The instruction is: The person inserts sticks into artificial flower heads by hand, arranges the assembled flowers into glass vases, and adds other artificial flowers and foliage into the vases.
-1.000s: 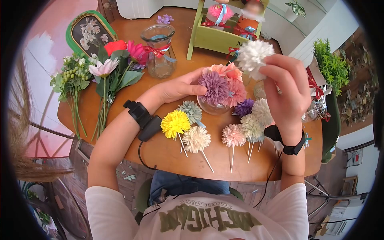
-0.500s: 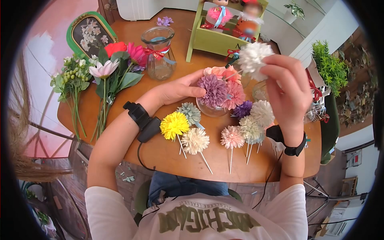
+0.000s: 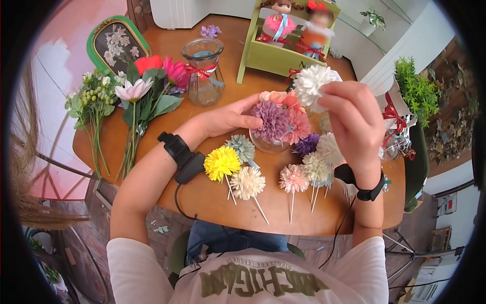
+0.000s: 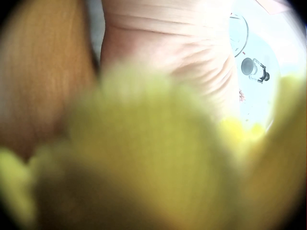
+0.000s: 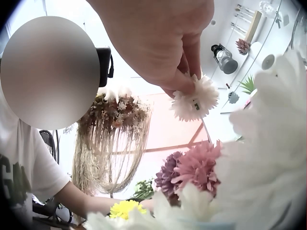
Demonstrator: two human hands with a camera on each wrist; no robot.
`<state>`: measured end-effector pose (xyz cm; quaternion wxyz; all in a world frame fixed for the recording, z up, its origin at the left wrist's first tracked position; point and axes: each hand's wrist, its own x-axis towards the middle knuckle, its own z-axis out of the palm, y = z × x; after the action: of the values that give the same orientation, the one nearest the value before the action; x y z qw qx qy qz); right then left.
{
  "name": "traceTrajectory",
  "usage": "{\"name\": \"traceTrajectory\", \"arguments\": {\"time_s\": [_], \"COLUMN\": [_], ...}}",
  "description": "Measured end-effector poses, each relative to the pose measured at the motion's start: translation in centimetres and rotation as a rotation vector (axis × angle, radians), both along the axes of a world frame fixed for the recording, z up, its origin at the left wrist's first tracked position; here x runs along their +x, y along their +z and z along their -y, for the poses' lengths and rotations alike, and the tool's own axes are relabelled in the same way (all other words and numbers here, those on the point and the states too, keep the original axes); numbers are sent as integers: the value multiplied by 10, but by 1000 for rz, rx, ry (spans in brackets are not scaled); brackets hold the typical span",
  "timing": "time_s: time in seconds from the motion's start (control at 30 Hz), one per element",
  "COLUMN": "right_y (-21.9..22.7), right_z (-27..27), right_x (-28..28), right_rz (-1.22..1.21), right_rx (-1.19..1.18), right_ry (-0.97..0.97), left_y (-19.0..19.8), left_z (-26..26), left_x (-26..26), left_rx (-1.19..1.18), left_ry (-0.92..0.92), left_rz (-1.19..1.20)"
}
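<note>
My right hand [image 3: 354, 119] pinches a white pompon flower [image 3: 313, 85] just under its bloom, above and to the right of a small round glass vase [image 3: 271, 145]. In the right wrist view the same white flower [image 5: 195, 98] hangs from the fingertips with its thin stem pointing down. The vase bears a purple pompon flower [image 3: 270, 120], a pink one [image 3: 297, 125] and peach blooms [image 3: 273, 96]. My left hand [image 3: 235, 115] holds the vase from the left, thumb against the purple flower, other fingers hidden behind. Blurred yellow petals [image 4: 148, 129] fill the left wrist view.
Yellow [image 3: 221, 163], cream [image 3: 247, 182] and pale pink [image 3: 293, 178] pompon flowers with white stems lie near the front edge, others beside them. Behind stand a ribboned glass jar [image 3: 205, 93] and a green doll stand [image 3: 276, 48]. Long-stemmed flowers [image 3: 132, 90] lie left.
My right hand has brought the white flower a little left and lower, closer to the vase's blooms. The left hand keeps its place at the vase. The head view has tilted slightly.
</note>
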<state>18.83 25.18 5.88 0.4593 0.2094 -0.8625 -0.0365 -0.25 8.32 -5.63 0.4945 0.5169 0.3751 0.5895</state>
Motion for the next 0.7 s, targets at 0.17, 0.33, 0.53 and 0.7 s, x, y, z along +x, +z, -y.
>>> {"name": "traceTrajectory", "arguments": {"time_s": [0.17,0.33,0.53,0.7], "right_y": [-10,-12,-8,-11], "right_z": [5,6,18,7], "right_x": [-3,-5,5,4], "right_rz": [175,286,457,564], "right_rx": [5,-36,-278,-155], "right_ry": [60,94,5,32], "left_y": [-10,-10,-8,-3], "left_z": [0,2,2,3], "left_x": [-4,-4,-2,-1], "left_rx": [-31,-56,-83,-118], "left_ry": [12,26,30,16], "left_rz": [26,62,59,99]}}
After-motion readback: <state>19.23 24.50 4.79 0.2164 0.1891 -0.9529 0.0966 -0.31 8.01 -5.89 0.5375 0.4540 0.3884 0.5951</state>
